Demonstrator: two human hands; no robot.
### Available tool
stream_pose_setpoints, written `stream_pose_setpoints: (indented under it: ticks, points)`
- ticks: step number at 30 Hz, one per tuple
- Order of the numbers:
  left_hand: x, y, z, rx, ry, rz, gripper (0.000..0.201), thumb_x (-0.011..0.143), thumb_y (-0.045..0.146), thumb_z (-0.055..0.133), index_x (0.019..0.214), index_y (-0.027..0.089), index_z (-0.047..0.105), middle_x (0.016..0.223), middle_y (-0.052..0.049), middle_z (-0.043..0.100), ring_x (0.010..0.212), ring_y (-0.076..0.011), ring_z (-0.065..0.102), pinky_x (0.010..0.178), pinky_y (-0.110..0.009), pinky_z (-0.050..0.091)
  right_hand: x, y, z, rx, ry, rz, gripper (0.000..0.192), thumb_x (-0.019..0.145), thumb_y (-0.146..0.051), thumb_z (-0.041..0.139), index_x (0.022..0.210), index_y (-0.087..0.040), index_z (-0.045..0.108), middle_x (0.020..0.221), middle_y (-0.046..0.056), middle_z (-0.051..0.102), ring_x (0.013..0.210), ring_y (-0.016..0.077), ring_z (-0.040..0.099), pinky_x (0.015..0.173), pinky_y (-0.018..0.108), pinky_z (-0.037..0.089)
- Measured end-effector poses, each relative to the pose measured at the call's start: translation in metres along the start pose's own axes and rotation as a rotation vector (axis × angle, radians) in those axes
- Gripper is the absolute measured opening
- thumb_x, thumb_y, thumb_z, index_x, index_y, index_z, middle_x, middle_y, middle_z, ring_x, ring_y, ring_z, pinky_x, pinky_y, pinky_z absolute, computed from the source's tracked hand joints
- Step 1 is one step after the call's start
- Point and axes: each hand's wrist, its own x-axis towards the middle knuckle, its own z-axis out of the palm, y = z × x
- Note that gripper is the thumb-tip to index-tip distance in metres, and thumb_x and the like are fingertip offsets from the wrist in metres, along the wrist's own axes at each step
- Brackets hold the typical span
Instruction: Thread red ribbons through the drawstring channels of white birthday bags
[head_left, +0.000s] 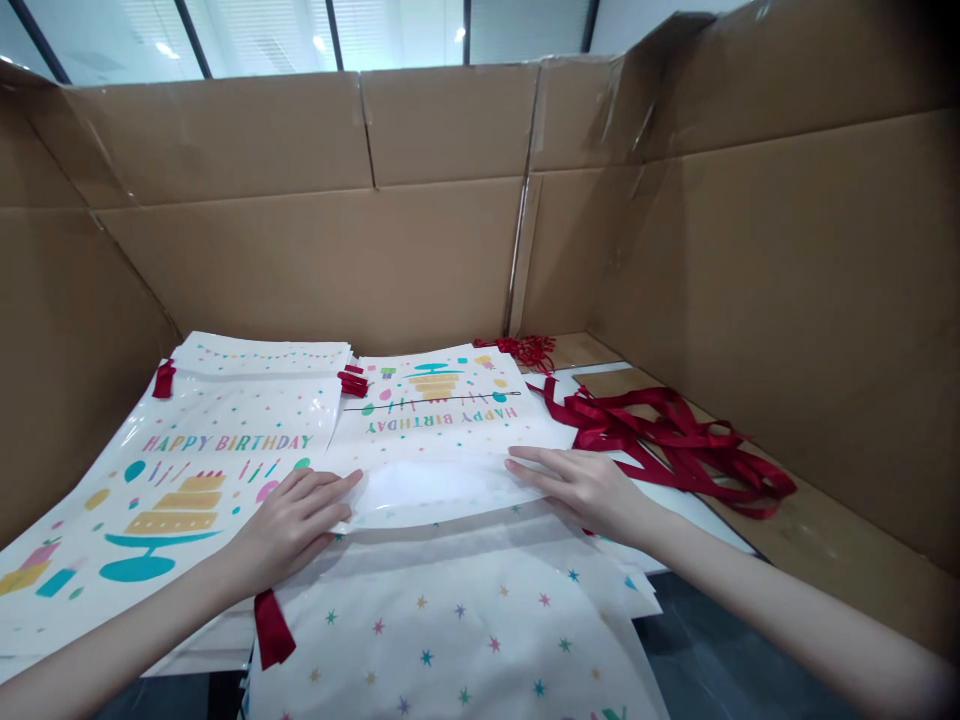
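A white printed plastic sheet or bag [450,600] with coloured stars lies in front of me, its top edge folded into a pale band [435,490]. My left hand [304,515] is at the left end of this band, fingers bent over the edge and the thumb low beside it. At the right end, my right hand [581,485] rests with fingers stretched out and apart; its thumb is hidden. Beyond the band, a thin dark wire with a looped end [435,400] lies across an upside-down "HAPPY BIRTHDAY" print [450,425].
More printed sheets or bags [225,400] are stacked at the left. Loose dark red ribbon [675,440] lies at the right, and red cords [529,350] sit at the back. A short red ribbon end [274,630] hangs near my left forearm. Cardboard walls [315,250] enclose the work surface.
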Motion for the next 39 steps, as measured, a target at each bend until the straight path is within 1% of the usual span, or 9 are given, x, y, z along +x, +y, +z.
stream_pose_setpoints:
  ticks: [6, 12, 15, 18, 21, 26, 31, 37, 39]
  points:
    - [-0.004, -0.003, 0.006, -0.012, -0.023, -0.008, 0.022, 0.084, 0.008, 0.048, 0.099, 0.020, 0.058, 0.134, -0.009, 0.053, 0.107, -0.0256, 0.053, 0.086, -0.041, 0.041, -0.001, 0.000, 0.005, 0.070, -0.015, 0.030, 0.030, 0.086, -0.007, 0.041, 0.101, -0.018, 0.064, 0.100, 0.007, 0.067, 0.076, 0.0142, 0.064, 0.059, 0.024, 0.046]
    - [-0.007, 0.001, 0.004, -0.012, -0.012, 0.008, 0.021, 0.084, 0.007, 0.048, 0.098, 0.019, 0.059, 0.133, -0.009, 0.055, 0.106, -0.0256, 0.053, 0.087, -0.043, 0.040, 0.004, -0.004, 0.006, 0.134, -0.215, 0.174, 0.019, 0.079, -0.016, 0.054, 0.095, -0.017, 0.064, 0.085, 0.006, 0.065, 0.075, 0.0171, 0.059, 0.059, 0.027, 0.039]
    - [-0.007, 0.006, 0.001, -0.009, 0.020, 0.022, 0.021, 0.085, 0.007, 0.047, 0.099, 0.019, 0.058, 0.130, -0.009, 0.057, 0.104, -0.0246, 0.054, 0.088, -0.043, 0.039, 0.010, -0.007, 0.001, 0.113, -0.341, 0.249, 0.010, 0.077, -0.017, 0.057, 0.085, -0.017, 0.064, 0.083, 0.005, 0.063, 0.073, 0.0166, 0.056, 0.055, 0.026, 0.031]
    - [-0.007, 0.009, -0.003, -0.008, 0.047, 0.041, 0.020, 0.086, 0.007, 0.047, 0.098, 0.019, 0.058, 0.126, -0.008, 0.060, 0.101, -0.0237, 0.054, 0.087, -0.042, 0.040, 0.014, -0.009, -0.004, 0.091, -0.382, 0.272, 0.002, 0.074, -0.016, 0.059, 0.074, -0.017, 0.061, 0.079, 0.004, 0.061, 0.070, 0.0162, 0.052, 0.053, 0.027, 0.026]
    - [-0.010, 0.013, -0.007, -0.009, 0.077, 0.047, 0.021, 0.085, 0.007, 0.047, 0.098, 0.019, 0.058, 0.122, -0.007, 0.063, 0.099, -0.0228, 0.055, 0.087, -0.042, 0.040, 0.015, -0.011, -0.009, 0.112, -0.304, 0.172, 0.007, 0.075, -0.013, 0.058, 0.069, -0.016, 0.058, 0.075, 0.004, 0.059, 0.072, 0.0164, 0.048, 0.059, 0.028, 0.029]
    - [-0.018, 0.023, -0.021, 0.015, 0.099, 0.057, 0.024, 0.084, 0.008, 0.047, 0.099, 0.022, 0.059, 0.119, -0.006, 0.064, 0.100, -0.0222, 0.056, 0.089, -0.041, 0.039, 0.012, -0.021, -0.024, 0.053, -0.081, -0.026, 0.020, 0.082, -0.003, 0.045, 0.069, -0.016, 0.054, 0.076, 0.005, 0.058, 0.077, 0.0166, 0.044, 0.070, 0.031, 0.033]
    - [-0.022, 0.044, -0.039, 0.042, 0.061, -0.053, 0.042, 0.085, 0.008, 0.047, 0.123, 0.025, 0.052, 0.136, -0.011, 0.048, 0.112, -0.0266, 0.050, 0.092, -0.045, 0.039, 0.014, -0.037, -0.042, -0.059, 0.113, -0.083, 0.024, 0.085, 0.001, 0.042, 0.070, -0.016, 0.051, 0.074, 0.003, 0.057, 0.086, 0.0174, 0.047, 0.081, 0.035, 0.032]
    - [-0.040, 0.055, -0.056, -0.085, -0.020, -0.185, 0.045, 0.089, 0.017, 0.048, 0.133, 0.025, 0.042, 0.099, -0.004, 0.067, 0.093, -0.0192, 0.059, 0.087, -0.035, 0.043, 0.017, -0.057, -0.070, -0.134, 0.140, -0.122, 0.024, 0.087, -0.002, 0.041, 0.070, -0.017, 0.048, 0.072, 0.001, 0.057, 0.074, 0.0128, 0.047, 0.083, 0.034, 0.032]
    - [-0.052, 0.051, -0.062, -0.121, -0.059, -0.247, 0.044, 0.090, 0.022, 0.048, 0.133, 0.026, 0.042, 0.097, -0.003, 0.068, 0.092, -0.0184, 0.061, 0.084, -0.031, 0.045, 0.017, -0.063, -0.082, -0.143, 0.124, -0.136, 0.024, 0.089, -0.004, 0.040, 0.070, -0.017, 0.048, 0.070, 0.000, 0.056, 0.069, 0.0115, 0.045, 0.083, 0.033, 0.032]
